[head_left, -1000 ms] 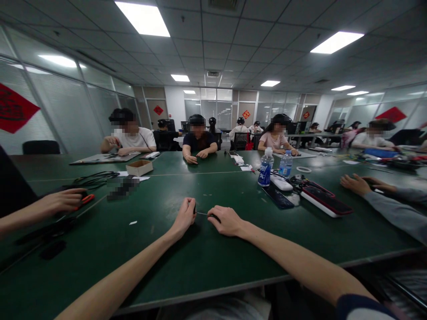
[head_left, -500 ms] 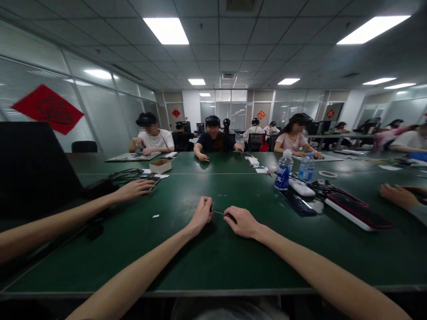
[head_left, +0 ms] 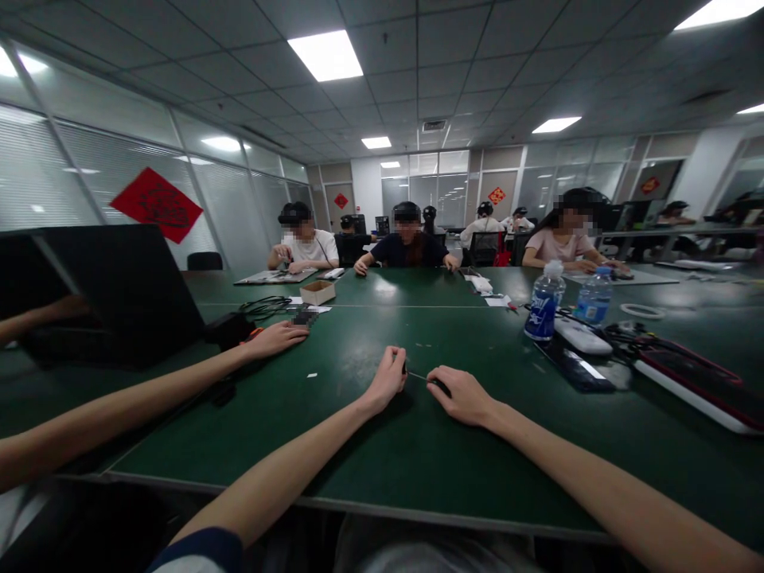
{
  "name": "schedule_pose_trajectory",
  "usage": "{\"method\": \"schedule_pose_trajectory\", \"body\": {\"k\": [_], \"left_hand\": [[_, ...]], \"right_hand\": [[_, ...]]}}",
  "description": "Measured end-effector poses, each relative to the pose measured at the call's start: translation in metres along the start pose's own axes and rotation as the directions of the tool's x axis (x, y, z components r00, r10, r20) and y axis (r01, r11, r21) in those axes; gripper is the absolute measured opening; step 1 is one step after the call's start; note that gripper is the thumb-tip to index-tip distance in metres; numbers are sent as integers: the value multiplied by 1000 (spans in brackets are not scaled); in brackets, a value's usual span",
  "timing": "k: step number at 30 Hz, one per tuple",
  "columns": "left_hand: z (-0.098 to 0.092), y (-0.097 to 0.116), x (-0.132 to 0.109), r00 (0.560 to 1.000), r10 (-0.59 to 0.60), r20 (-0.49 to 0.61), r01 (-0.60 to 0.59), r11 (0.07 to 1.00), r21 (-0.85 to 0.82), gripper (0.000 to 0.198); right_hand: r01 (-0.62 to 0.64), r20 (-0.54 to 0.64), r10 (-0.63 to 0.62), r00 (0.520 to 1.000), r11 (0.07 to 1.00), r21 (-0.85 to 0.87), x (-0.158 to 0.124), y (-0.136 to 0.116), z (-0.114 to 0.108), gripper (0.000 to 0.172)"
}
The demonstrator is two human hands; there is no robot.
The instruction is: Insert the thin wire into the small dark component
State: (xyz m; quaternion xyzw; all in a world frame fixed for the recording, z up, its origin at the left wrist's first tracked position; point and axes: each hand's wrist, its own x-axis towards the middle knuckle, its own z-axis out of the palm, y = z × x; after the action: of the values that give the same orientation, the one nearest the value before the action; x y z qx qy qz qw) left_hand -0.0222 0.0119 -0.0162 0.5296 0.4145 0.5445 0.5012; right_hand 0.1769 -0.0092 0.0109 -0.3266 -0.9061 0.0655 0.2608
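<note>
My right hand (head_left: pixel 463 395) is closed around the dark handle of a screwdriver (head_left: pixel 440 387), resting low over the green table (head_left: pixel 358 446). From the handle a thin metal shaft points left toward my other hand. My left hand (head_left: pixel 386 382) is pinched on a small dark object (head_left: pixel 404 368), mostly covered by the fingers. The shaft reaches up to this object; whether its tip touches is too small to tell. A scrap of white paper (head_left: pixel 312 375) lies left of my hands.
At left, a co-worker's hand (head_left: pixel 279 341) rests by a phone and a black laptop (head_left: pixel 125 294). Cables and a small cardboard box (head_left: pixel 318 294) lie beyond. On the right stand two bottles, one blue-labelled (head_left: pixel 542 306), beside a dark phone (head_left: pixel 576 368) and white devices. Several people sit opposite.
The view has swung left, so everything sits further right in the picture. Both my hands keep nearly the same pose, with the screwdriver shaft still between them.
</note>
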Motion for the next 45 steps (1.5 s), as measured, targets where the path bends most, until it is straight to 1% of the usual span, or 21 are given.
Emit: {"method": "schedule_pose_trajectory", "body": {"k": [11,19,25,30,32,33,34,36,38,40,42,45], "left_hand": [[0,1,0,1000,-25,-6,25,1000,10,38],[3,5,-3,999,-41,-14,41,999,17,37],[3,6,-4,999,-38,-18,37,999,-22,35],[3,8,-3,997,-69,-40,68,997,-27,33],[5,9,-6,997,-74,-36,74,997,-6,33],[7,10,-8,997,-74,-21,75,997,14,33],[10,11,-11,997,-75,2,75,996,39,33],[16,12,-17,995,-80,63,75,993,88,34],[20,13,-21,990,-90,111,78,991,107,35],[23,14,-22,987,-95,132,83,992,93,36],[22,15,-21,987,-96,131,88,994,67,36],[19,14,-16,987,-110,118,107,994,31,36]], "right_hand": [[8,-10,-8,1000,1000,-4,-1,1,2,22],[4,17,-4,1000,1000,2,-1,0,0,24],[-72,16,72,997,997,-15,0,-4,0,25],[-129,4,129,992,991,-36,-1,-9,5,26],[-153,-24,152,988,988,-28,1,-4,8,26],[-184,-55,183,982,983,-21,3,0,9,27],[-230,-97,227,969,973,-11,5,6,10,28],[-346,-173,343,923,938,12,9,21,9,31],[-404,-184,404,896,914,39,10,36,5,32],[-406,-148,412,899,911,71,8,45,1,33],[-385,-115,392,913,920,76,5,47,-3,34],[-326,-120,321,939,945,-25,2,38,-4,32]]}}
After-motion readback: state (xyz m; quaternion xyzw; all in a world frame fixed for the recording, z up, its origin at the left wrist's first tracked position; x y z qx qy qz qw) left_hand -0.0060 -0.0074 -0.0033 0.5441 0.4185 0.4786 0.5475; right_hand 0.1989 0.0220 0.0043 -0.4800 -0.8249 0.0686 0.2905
